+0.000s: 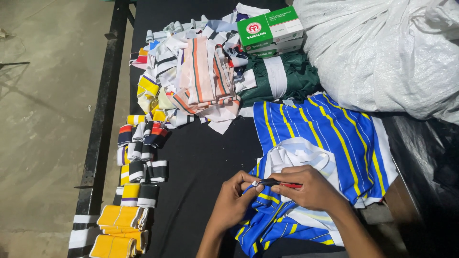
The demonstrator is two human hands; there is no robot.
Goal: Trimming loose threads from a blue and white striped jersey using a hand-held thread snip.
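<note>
Blue fabric piece (pixel 272 220) with yellow and white stripes, bunched at the near edge of the black table (pixel 201 162), low in the view and just right of centre. Pinched at a fold by the left hand (pixel 233 200), fingers curled tight onto the cloth. Gripped in the right hand (pixel 311 188): a slim black-and-red tool (pixel 279 183), lying level, its tip meeting the left fingertips over the fabric; exact kind of tool too small to tell. Directly behind the hands, a white collar-like piece (pixel 299 153) resting on a stack of blue striped panels (pixel 330 138) spread flat. Beyond that stack, a dark green folded cloth (pixel 287 79) with a white band across it, and touching its far side two green-and-white boxes (pixel 270 31), one on the other. To the right, a big white woven sack (pixel 382 52), crumpled, filling the far right corner. Toward the far centre, a loose heap of striped rib strips (pixel 196 76) in white, orange, yellow and navy. Along the left edge of the table, a row of small folded cuffs (pixel 141 157) in mixed colours, ending nearest the viewer in yellow folded pieces (pixel 119 229). Left of the table, bare concrete floor (pixel 43 119).
</note>
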